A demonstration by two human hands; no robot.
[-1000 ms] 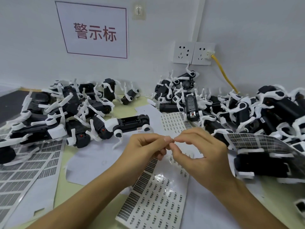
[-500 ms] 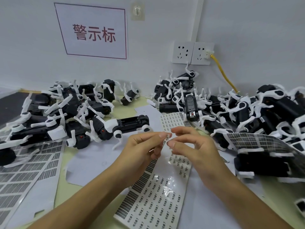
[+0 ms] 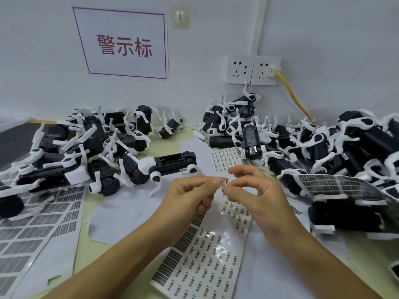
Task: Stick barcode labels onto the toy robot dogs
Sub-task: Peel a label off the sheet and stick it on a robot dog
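Since a second ago my hands have parted slightly | left hand (image 3: pixel 190 196) and right hand (image 3: pixel 254 190) pinch barcode label (image 3: pixel 224 186) between fingertips above label sheet (image 3: pixel 207 255) | nearest toy robot dog (image 3: pixel 172 164) lies beyond on counter (image 3: pixel 90 229) | advice: hold by edges, press flat.

Pale green table (image 3: pixel 172 138) bears toy dogs (image 3: pixel 168 164) and label sheets (image 3: pixel 200 262).

- Toy robot dogs (image 3: pixel 172 164): matt black plastic bodies, smooth white plastic legs.
- Label sheet (image 3: pixel 207 262), near centre: glossy paper backing (it catches glare).
- Worktop (image 3: pixel 84 251): smooth, pale yellow-green, matt.
- Far wall sign (image 3: pixel 125 43): matt paper.
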